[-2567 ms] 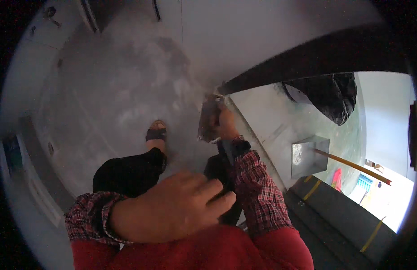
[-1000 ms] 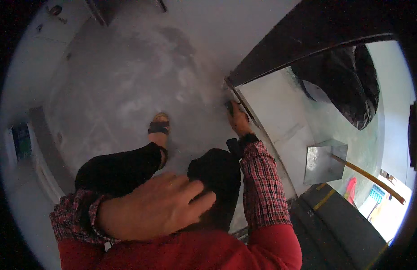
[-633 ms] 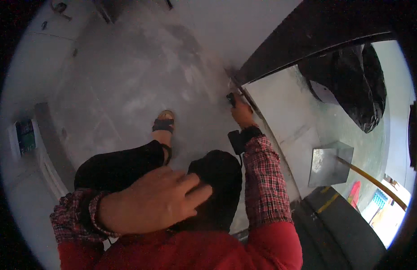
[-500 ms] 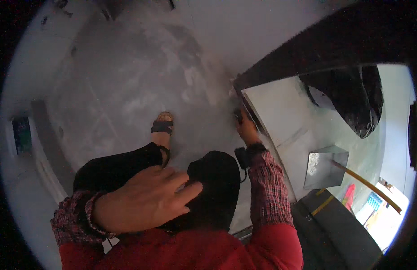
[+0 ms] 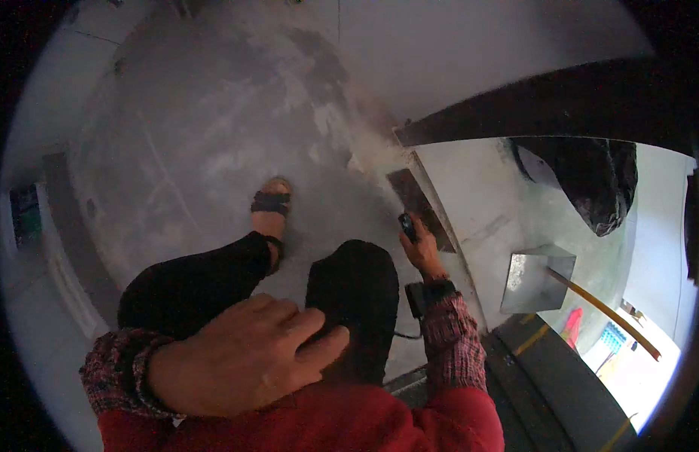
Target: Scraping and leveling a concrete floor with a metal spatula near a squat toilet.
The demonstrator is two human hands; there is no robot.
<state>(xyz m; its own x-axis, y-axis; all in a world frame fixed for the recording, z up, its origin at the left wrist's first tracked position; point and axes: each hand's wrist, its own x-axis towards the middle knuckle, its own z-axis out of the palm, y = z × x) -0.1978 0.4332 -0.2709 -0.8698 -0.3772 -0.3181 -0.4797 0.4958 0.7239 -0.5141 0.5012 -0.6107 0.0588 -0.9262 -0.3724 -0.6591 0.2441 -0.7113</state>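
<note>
A dark, flat rectangular trowel [image 5: 434, 213] with a black handle is in my right hand [image 5: 421, 245]. My right fingers wrap round the handle, and the blade lies low beside a pale edge strip, on or just above the grey floor [image 5: 214, 113]; whether it touches I cannot tell. My left hand [image 5: 247, 350] hovers over my lap, back up, with fingers loosely bent and apart. Nothing shows in it, though its palm is hidden. A small black box [image 5: 415, 300] with a cord sits at my right wrist.
A metal dustpan [image 5: 526, 282] with a wooden handle stands to the right. Beyond it hangs a black plastic sheet or bag [image 5: 590, 184]. A long dark brown panel [image 5: 545, 102] juts in at upper right. Dark grey slabs with yellow stripes [image 5: 530, 339] lie near right. My sandalled foot [image 5: 272, 200] is ahead.
My right hand has drawn the trowel back toward me, and its blade now shows more fully. My left hand stays over my lap. The view has shifted slightly.
</note>
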